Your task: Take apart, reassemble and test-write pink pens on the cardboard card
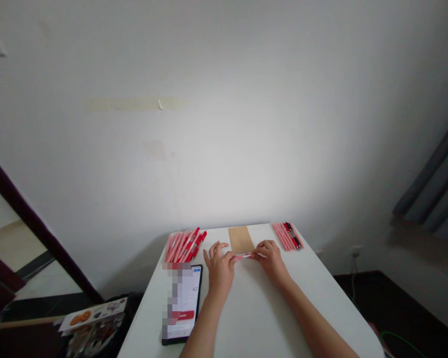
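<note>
My left hand [219, 266] and my right hand [271, 258] meet over the white table [253, 308], both pinching one pink pen [243, 256] held level between them. The left thumb and forefinger grip its left end, while the right fingers curl round its right end. A brown cardboard piece [240, 238] lies just beyond the pen. A pile of pink and red pens [184, 245] sits at the far left. A smaller row of pink pens [288, 235], with one dark one among them, lies at the far right.
A phone [183, 311] with a lit screen lies on the table's left side near my left forearm. A printed box [95, 313] sits on the floor to the left. A grey curtain [432, 184] hangs at the right. The wall stands right behind the table.
</note>
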Demonstrator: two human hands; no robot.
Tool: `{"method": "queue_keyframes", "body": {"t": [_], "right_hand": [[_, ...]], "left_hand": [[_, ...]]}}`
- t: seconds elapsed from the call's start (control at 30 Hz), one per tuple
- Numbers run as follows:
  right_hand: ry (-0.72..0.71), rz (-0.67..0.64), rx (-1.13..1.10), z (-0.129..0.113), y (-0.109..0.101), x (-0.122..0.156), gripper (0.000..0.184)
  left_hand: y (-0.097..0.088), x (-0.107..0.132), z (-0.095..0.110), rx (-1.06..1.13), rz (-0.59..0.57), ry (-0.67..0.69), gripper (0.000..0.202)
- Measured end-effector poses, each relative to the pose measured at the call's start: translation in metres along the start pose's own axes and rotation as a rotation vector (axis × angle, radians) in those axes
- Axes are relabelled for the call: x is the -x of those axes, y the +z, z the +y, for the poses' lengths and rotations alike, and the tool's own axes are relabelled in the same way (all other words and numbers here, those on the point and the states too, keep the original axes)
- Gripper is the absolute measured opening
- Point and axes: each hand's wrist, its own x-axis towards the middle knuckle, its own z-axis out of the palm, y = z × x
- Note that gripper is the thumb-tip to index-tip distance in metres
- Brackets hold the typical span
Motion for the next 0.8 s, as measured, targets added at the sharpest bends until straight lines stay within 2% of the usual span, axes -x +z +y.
{"method": "queue_keyframes", "body": {"t": [0.2, 0.5, 0.8], "right_hand": [[0.023, 0.061, -0.019, -0.0020, -0.0016, -0.0002, 0.017], [0.022, 0.075, 0.019, -0.0004, -0.0021, 0.0004, 0.014], [0.047, 0.063, 0.062, 0.0059, 0.0000, 0.0009, 0.027]], "left_hand": [[0.0010, 0.0005, -0.0006, -0.003, 0.014, -0.039, 0.015], [0.0006, -0.0003, -0.0025, 0.006, 0.056, -0.074, 0.013], [0.0006, -0.0016, -0.0025, 0.000, 0.082, -0.108, 0.013]]}}
